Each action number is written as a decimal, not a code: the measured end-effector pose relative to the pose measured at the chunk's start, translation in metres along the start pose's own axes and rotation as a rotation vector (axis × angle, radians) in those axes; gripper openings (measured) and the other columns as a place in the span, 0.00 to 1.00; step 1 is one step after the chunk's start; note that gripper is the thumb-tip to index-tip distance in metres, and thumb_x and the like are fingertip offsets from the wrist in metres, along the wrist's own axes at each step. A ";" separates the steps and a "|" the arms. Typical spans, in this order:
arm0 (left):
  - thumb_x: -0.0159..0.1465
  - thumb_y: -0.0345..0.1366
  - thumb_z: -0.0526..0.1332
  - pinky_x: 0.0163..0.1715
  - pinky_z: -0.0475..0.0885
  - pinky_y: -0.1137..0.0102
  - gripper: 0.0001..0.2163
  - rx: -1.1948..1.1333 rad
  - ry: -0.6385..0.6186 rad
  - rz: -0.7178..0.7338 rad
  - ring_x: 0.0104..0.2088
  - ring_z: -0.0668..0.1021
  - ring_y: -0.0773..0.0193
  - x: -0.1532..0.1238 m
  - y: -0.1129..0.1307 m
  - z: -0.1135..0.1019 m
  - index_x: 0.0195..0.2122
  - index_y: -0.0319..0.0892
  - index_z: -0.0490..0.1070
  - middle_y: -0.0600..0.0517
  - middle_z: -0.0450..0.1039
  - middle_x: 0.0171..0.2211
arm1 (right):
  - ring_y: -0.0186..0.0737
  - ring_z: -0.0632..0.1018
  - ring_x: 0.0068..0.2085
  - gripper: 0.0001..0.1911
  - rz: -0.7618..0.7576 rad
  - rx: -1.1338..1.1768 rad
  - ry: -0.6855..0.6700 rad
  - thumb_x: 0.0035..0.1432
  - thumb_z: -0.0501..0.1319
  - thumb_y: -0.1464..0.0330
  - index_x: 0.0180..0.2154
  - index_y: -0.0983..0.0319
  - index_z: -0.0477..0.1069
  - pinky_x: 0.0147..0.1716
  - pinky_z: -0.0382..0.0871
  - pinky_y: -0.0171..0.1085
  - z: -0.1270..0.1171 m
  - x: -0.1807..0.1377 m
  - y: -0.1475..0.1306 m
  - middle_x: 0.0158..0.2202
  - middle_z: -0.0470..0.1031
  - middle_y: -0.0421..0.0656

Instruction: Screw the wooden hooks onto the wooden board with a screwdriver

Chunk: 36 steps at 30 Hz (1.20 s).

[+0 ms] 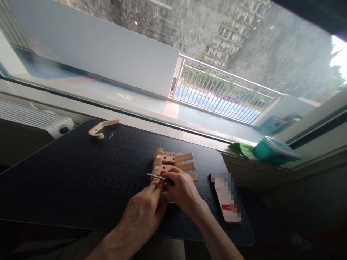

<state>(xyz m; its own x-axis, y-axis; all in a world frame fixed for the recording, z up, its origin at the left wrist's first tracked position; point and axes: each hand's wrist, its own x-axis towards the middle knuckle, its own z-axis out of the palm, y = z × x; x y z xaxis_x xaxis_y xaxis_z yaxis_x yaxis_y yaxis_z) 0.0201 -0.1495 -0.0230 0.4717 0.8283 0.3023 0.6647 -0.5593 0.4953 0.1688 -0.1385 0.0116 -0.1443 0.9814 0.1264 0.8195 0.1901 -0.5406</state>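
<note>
Head view: one screwdriver (pixel 159 177) sits near the middle of the dark table (pixel 67 173), its long axis running left to right and its tip pointing left. The right hand (pixel 183 192) is closed around its black handle, and the left hand (pixel 142 213) pinches the shaft. Three hooks (pixel 175 162) lie side by side just beyond the hands. A fourth hook (pixel 101 129) lies well apart at far left.
</note>
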 end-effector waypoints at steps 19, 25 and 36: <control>0.62 0.36 0.53 0.46 0.74 0.65 0.18 0.091 0.019 0.014 0.51 0.75 0.56 0.001 0.002 0.012 0.52 0.40 0.67 0.44 0.69 0.55 | 0.36 0.74 0.34 0.09 0.007 -0.227 -0.163 0.55 0.57 0.71 0.38 0.58 0.73 0.32 0.60 0.33 -0.077 -0.006 -0.001 0.34 0.76 0.39; 0.62 0.36 0.53 0.50 0.72 0.64 0.20 0.086 -0.046 -0.039 0.54 0.73 0.56 0.001 0.000 0.014 0.55 0.38 0.65 0.43 0.65 0.58 | 0.34 0.72 0.32 0.11 -0.109 -0.330 -0.276 0.57 0.55 0.70 0.37 0.59 0.75 0.30 0.56 0.33 -0.088 0.010 -0.011 0.31 0.76 0.40; 0.62 0.36 0.53 0.51 0.71 0.63 0.21 0.102 -0.123 -0.074 0.55 0.71 0.55 0.003 0.005 0.010 0.57 0.36 0.63 0.43 0.63 0.59 | 0.34 0.72 0.31 0.10 -0.166 -0.425 -0.424 0.56 0.54 0.71 0.31 0.62 0.75 0.28 0.53 0.33 -0.087 0.022 -0.025 0.30 0.76 0.42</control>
<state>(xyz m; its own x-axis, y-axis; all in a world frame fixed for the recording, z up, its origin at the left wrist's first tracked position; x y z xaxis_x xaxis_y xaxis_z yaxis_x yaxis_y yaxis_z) 0.0305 -0.1502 -0.0273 0.4821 0.8608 0.1632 0.7529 -0.5023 0.4252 0.1933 -0.1243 0.1006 -0.4250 0.8811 -0.2076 0.9038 0.4000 -0.1525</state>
